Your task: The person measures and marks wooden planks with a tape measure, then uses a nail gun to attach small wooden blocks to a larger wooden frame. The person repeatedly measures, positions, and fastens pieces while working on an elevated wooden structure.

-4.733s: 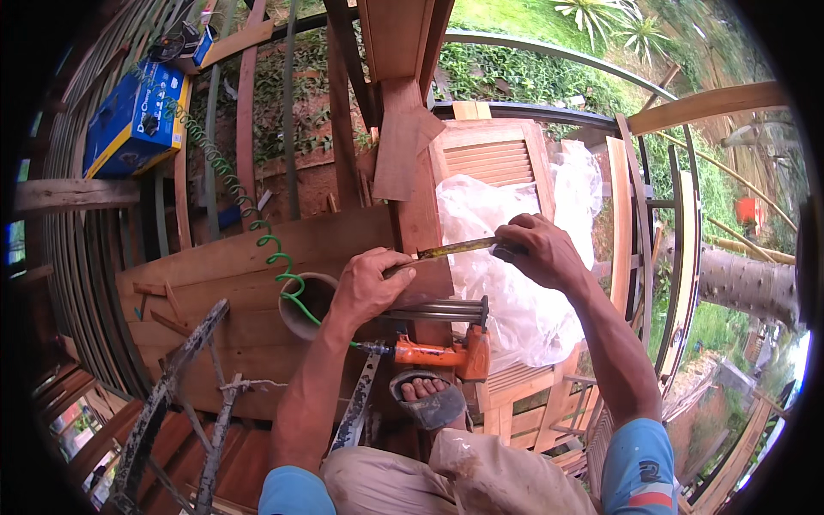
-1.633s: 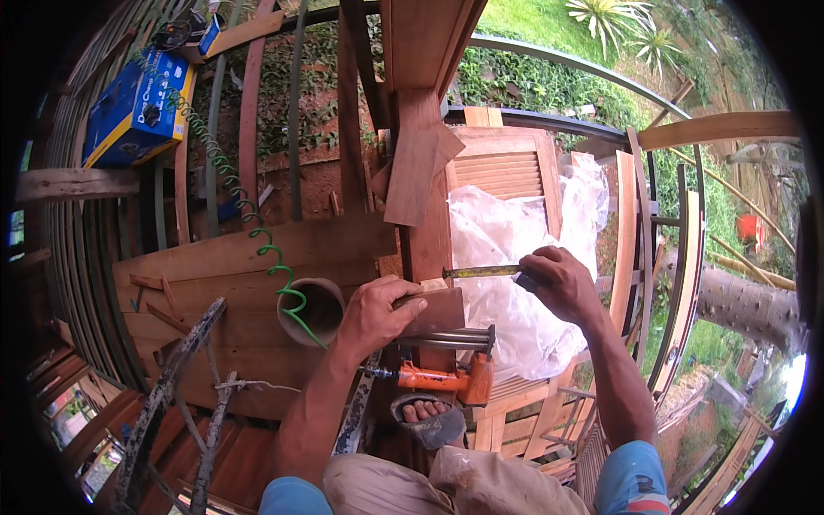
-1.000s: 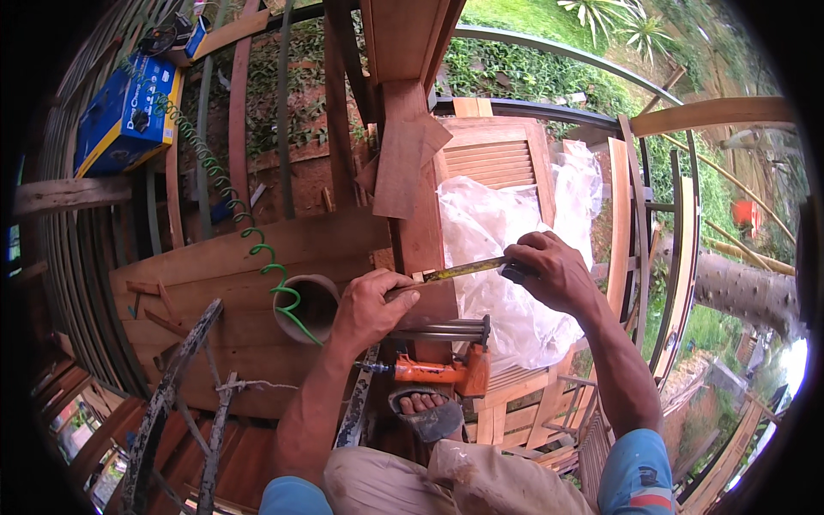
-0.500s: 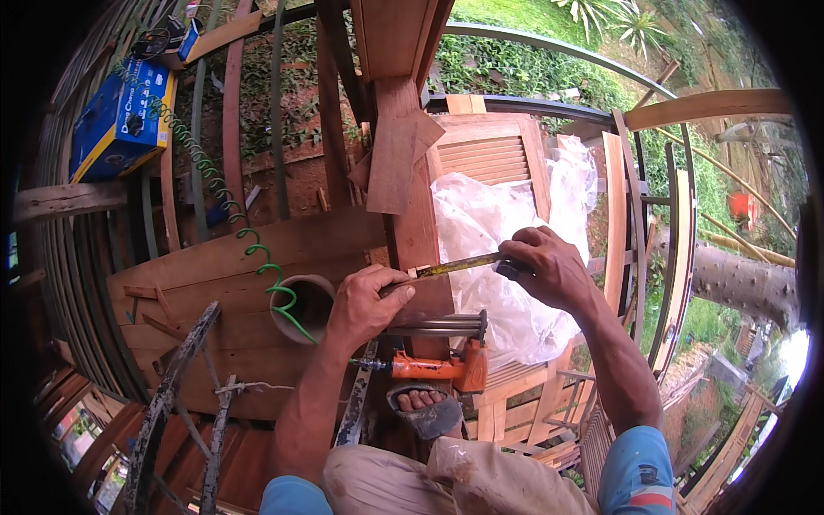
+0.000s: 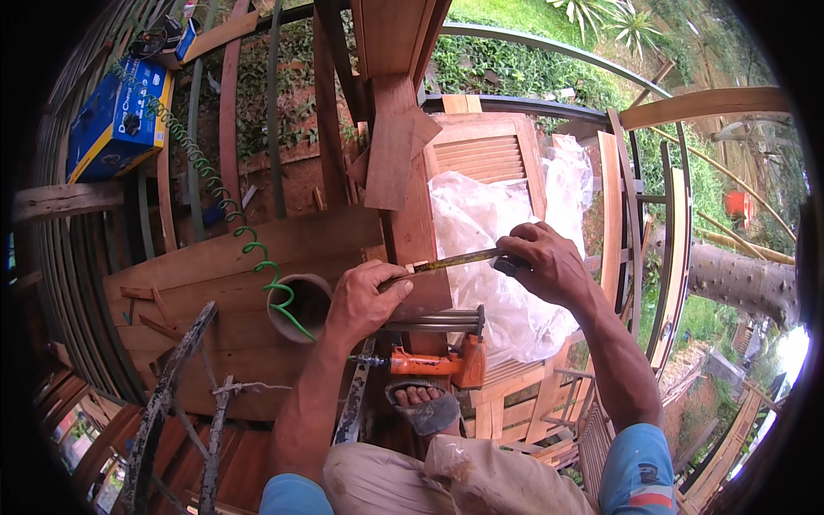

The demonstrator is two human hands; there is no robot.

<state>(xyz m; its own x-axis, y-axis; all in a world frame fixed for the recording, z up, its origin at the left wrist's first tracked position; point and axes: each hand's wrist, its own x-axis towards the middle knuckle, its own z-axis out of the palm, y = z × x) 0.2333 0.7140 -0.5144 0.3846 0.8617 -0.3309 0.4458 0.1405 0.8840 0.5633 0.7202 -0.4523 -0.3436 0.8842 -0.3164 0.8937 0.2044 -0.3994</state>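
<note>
A tape measure (image 5: 511, 264) sits in my right hand (image 5: 546, 262), its dark case partly hidden by the fingers. From it a short length of yellow blade (image 5: 459, 259) runs left to my left hand (image 5: 367, 296). The left thumb and fingers are closed at the blade's far end, beside a small pale wood edge (image 5: 418, 267); the exact grip there is hidden. Beneath the hands lies a reddish-brown wooden board (image 5: 429, 296). Just below, an orange nail gun (image 5: 436, 361) with a long metal magazine (image 5: 433, 322) rests near my sandalled foot (image 5: 422, 403).
Clear plastic sheeting (image 5: 489, 223) drapes over a slatted wooden panel (image 5: 483, 159) on the right. A green coiled air hose (image 5: 206, 172) passes a round pipe (image 5: 296, 309) on the left. Loose boards (image 5: 393, 159) stand ahead, with a blue box (image 5: 120, 116) at upper left and a paint-spattered metal frame (image 5: 176, 369) at lower left.
</note>
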